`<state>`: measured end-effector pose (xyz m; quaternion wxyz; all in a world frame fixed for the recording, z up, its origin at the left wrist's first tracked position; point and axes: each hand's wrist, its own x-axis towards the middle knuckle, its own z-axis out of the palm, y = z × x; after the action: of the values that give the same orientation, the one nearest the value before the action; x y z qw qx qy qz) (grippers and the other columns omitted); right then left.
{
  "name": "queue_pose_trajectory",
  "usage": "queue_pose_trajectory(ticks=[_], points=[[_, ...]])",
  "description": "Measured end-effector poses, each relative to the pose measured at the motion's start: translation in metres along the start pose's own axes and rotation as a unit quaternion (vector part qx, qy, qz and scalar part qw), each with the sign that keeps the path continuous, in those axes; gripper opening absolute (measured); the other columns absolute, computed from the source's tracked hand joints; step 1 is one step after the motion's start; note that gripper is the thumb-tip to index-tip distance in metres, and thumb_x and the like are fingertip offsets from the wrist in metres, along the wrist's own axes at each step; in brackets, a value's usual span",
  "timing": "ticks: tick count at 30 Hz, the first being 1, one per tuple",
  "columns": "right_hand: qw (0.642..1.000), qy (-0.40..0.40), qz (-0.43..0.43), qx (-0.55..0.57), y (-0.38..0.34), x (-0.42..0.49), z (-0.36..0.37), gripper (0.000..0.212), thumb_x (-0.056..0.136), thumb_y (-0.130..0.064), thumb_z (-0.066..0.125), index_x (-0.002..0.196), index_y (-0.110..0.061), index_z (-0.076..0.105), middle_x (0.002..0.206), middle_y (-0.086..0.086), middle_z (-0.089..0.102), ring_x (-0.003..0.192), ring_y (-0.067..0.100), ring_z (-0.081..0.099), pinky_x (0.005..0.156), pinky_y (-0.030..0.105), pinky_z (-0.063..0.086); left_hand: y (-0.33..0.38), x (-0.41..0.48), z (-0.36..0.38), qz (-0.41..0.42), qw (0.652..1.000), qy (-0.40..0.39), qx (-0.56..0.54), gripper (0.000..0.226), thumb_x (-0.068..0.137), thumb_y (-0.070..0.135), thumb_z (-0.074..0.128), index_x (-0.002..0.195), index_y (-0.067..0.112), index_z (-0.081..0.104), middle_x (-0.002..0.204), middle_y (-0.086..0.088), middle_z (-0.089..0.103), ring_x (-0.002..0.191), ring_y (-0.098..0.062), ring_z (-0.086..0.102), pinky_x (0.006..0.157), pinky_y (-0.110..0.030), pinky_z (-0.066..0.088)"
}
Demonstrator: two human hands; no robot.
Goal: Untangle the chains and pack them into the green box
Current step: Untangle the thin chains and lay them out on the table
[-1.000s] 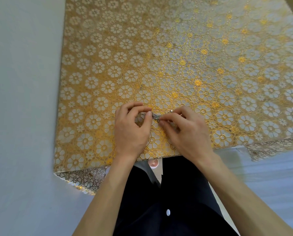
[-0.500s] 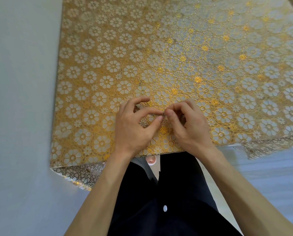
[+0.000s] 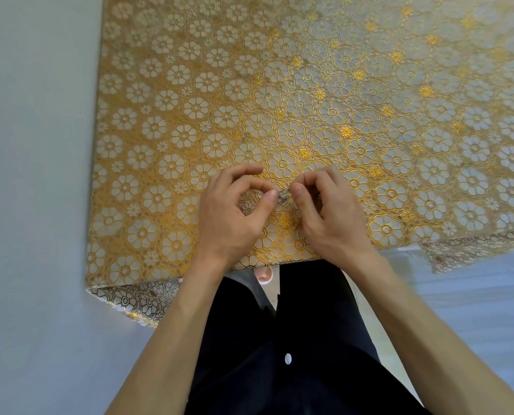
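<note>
A counter (image 3: 195,85) covered in gold-and-white cloth with a pattern of ringed flowers fills the view; the cloth hangs over the near corner. A plain pale grey wall (image 3: 34,145) runs along the left, and pale floor (image 3: 474,301) shows at the right. Near the counter's front edge, a small tangled clump of silver chain (image 3: 283,195) is pinched from both sides. The left grip (image 3: 231,217) and right grip (image 3: 330,220) each close thumb and forefinger on it, other fingers curled.

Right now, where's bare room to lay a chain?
Cloth is bare left of the left hand, right of the right hand, and beyond both to the far edge. Crowded only between them, where they pinch the chain.
</note>
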<state>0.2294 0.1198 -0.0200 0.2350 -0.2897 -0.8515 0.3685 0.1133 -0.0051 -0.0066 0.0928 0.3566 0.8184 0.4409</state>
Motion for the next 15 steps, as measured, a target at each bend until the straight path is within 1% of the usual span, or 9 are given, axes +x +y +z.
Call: queue_pose_trajectory(ticks=[4,8,12,15], points=[[1.000,0.003,0.003,-0.003,-0.0006,-0.0005,-0.0007,0.019,0.101,-0.034,0.053,0.098,-0.019,0.064,0.097,-0.015,0.050,0.085,0.011,0.054,0.072,0.025,0.038,0.0006,0.0001,-0.0012,-0.024,0.999,0.004,-0.021,0.009,0.088,0.039,0.068,0.090,0.031,0.071,0.119,0.018,0.063,0.119,-0.002,0.053,0.104,-0.037,0.042],[1.000,-0.001,0.008,-0.003,-0.0008,-0.0007,-0.0009,0.021,0.101,-0.036,0.051,0.098,-0.019,0.064,0.098,-0.013,0.051,0.085,0.013,0.055,0.071,0.027,0.039,0.0002,0.0006,-0.0007,-0.025,1.000,0.006,-0.017,0.009,0.090,0.037,0.067,0.092,0.030,0.071,0.118,0.018,0.063,0.117,-0.002,0.054,0.103,-0.039,0.044],[1.000,-0.001,0.004,-0.009,-0.0007,-0.0014,-0.0006,0.020,0.101,-0.035,0.051,0.098,-0.019,0.063,0.099,-0.013,0.051,0.085,0.012,0.054,0.071,0.027,0.038,-0.0004,0.0012,-0.0002,-0.026,1.000,0.005,-0.014,0.010,0.093,0.041,0.064,0.093,0.032,0.068,0.117,0.018,0.064,0.116,-0.002,0.055,0.101,-0.044,0.045],[1.000,0.003,0.004,-0.001,-0.0012,-0.0014,-0.0008,0.018,0.102,-0.032,0.051,0.097,-0.018,0.061,0.098,-0.012,0.051,0.084,0.009,0.051,0.071,0.026,0.037,0.0005,0.0015,0.0000,-0.021,1.000,0.001,-0.004,0.007,0.095,0.042,0.063,0.093,0.036,0.066,0.116,0.021,0.063,0.115,-0.002,0.055,0.100,-0.044,0.044]])
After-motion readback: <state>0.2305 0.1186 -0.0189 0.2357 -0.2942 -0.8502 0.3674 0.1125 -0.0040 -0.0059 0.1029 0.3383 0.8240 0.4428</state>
